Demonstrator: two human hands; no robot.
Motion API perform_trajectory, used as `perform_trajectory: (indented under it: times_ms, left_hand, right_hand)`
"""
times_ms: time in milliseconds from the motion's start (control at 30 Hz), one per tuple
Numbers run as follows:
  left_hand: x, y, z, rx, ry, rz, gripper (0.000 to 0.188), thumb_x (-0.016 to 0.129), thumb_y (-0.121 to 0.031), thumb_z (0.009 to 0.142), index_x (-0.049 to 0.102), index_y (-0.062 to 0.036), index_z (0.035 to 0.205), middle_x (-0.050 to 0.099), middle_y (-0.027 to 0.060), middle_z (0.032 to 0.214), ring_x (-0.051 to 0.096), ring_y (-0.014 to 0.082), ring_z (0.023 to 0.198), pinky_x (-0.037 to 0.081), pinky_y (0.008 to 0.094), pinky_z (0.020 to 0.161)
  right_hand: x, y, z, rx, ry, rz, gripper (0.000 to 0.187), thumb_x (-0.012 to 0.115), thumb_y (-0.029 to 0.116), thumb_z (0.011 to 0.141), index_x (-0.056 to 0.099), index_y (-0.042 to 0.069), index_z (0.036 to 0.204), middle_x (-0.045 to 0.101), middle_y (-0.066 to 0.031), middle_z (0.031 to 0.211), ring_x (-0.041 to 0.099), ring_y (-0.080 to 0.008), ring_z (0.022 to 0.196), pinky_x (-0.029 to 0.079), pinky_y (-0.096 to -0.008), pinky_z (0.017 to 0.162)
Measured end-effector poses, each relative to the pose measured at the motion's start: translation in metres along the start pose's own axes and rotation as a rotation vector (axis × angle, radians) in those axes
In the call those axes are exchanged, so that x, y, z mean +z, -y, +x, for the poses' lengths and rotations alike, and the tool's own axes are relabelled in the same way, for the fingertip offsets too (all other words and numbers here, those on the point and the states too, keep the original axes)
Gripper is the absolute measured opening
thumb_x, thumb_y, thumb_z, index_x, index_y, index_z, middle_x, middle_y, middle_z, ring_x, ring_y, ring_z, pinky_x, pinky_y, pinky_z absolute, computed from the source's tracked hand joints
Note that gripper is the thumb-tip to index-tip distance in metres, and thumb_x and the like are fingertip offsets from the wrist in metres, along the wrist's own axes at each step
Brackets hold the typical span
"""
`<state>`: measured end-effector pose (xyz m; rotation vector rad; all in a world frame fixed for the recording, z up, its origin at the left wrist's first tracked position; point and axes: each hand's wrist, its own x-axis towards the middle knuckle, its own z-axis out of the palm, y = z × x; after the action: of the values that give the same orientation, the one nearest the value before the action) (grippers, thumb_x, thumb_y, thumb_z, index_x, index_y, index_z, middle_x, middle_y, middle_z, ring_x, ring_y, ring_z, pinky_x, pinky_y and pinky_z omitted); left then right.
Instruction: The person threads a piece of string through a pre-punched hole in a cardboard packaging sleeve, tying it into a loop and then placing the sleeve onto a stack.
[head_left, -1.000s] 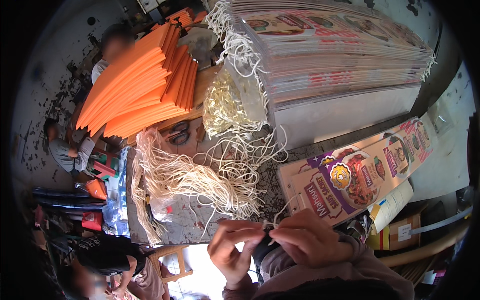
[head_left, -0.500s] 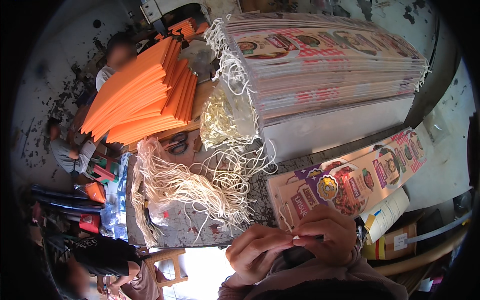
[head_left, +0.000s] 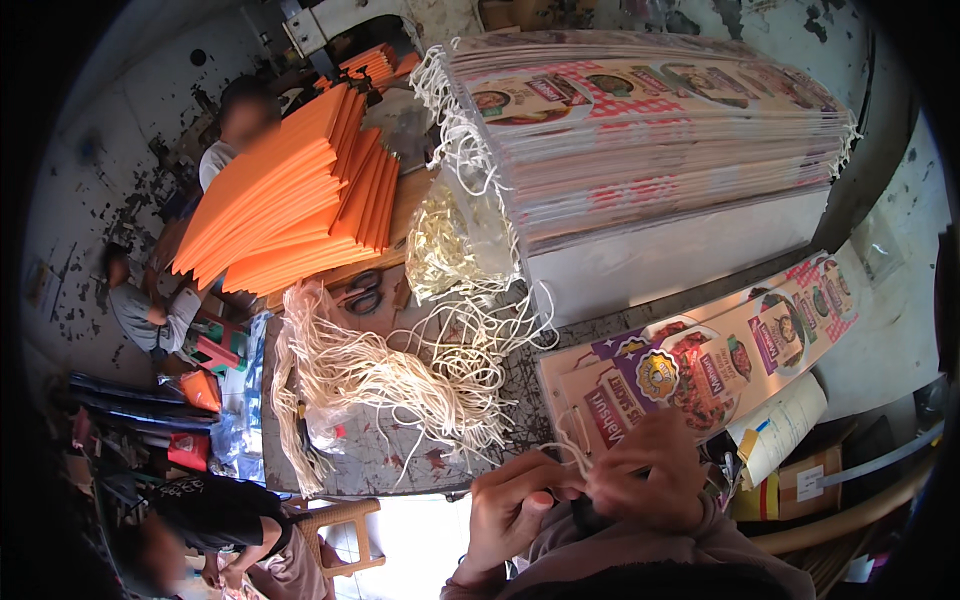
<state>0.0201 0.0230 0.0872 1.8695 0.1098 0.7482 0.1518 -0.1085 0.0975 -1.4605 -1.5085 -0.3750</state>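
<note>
A long printed laminated card strip (head_left: 700,365) lies on the table's near right part, its near left end close to my hands. A white cord (head_left: 571,448) hangs from that end and runs between my fingers. My left hand (head_left: 515,505) is closed on the cord at its fingertips, the thumb standing apart. My right hand (head_left: 650,475), partly smeared by motion, is closed on the cord beside the strip's edge. A loose heap of white cords (head_left: 400,375) lies on the table to the left.
A tall stack of corded printed strips (head_left: 660,130) stands at the back. Left of it are a bag of small yellowish pieces (head_left: 440,245), black-handled scissors (head_left: 363,292) and orange folded sheets (head_left: 290,195). Other people sit at left; one in black (head_left: 215,515) is near a stool (head_left: 345,535).
My hands have parted slightly, the left thumb lifting from the pinch. More white cord shows between them. My right hand has turned and risen a little over the strip. The view has shifted slightly.
</note>
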Motion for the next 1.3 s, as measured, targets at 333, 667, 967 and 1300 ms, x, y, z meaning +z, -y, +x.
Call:
perform_trajectory:
  times_ms: [333,667,967,1300]
  left_hand:
    - [0.005,0.025,-0.011,-0.536,-0.053,-0.736,0.03,0.037,-0.023,0.096,0.051,0.003,0.09,0.055,0.0085,0.084,0.052,0.0138,0.076,0.042,0.0258,0.069]
    - [0.003,0.005,0.002,-0.322,0.121,0.509,0.016,0.057,-0.004,0.082,0.054,0.003,0.096,0.058,0.0169,0.072,0.06,0.0316,0.064,0.047,0.0369,0.054]
    - [0.008,0.028,-0.002,0.159,-0.062,0.456,0.031,0.066,0.005,0.067,0.061,-0.008,0.095,0.058,0.0061,0.09,0.06,0.0227,0.079,0.049,0.0313,0.063]
    - [0.007,0.023,0.0,-0.103,-0.12,0.182,0.018,0.064,0.005,0.074,0.063,-0.0055,0.089,0.057,0.0078,0.085,0.06,0.0213,0.077,0.048,0.0288,0.065]
  right_hand:
    - [0.036,-0.013,-0.005,0.214,0.125,0.446,0.008,0.059,0.006,0.079,0.057,0.008,0.086,0.054,-0.0093,0.113,0.053,-0.0275,0.102,0.043,-0.0386,0.084]
    - [0.048,-0.012,-0.011,0.35,0.095,0.29,0.004,0.053,0.005,0.086,0.053,0.002,0.088,0.061,-0.0135,0.096,0.059,-0.0233,0.074,0.047,-0.0319,0.064]
    - [0.041,-0.01,-0.01,0.847,0.006,0.887,0.007,0.056,0.007,0.086,0.055,0.002,0.092,0.059,-0.0078,0.081,0.058,-0.0142,0.066,0.044,-0.0252,0.056]
    - [0.037,-0.018,-0.006,0.327,0.137,0.281,0.017,0.063,0.007,0.079,0.058,0.005,0.095,0.059,-0.0082,0.086,0.058,-0.0259,0.075,0.044,-0.0341,0.064]
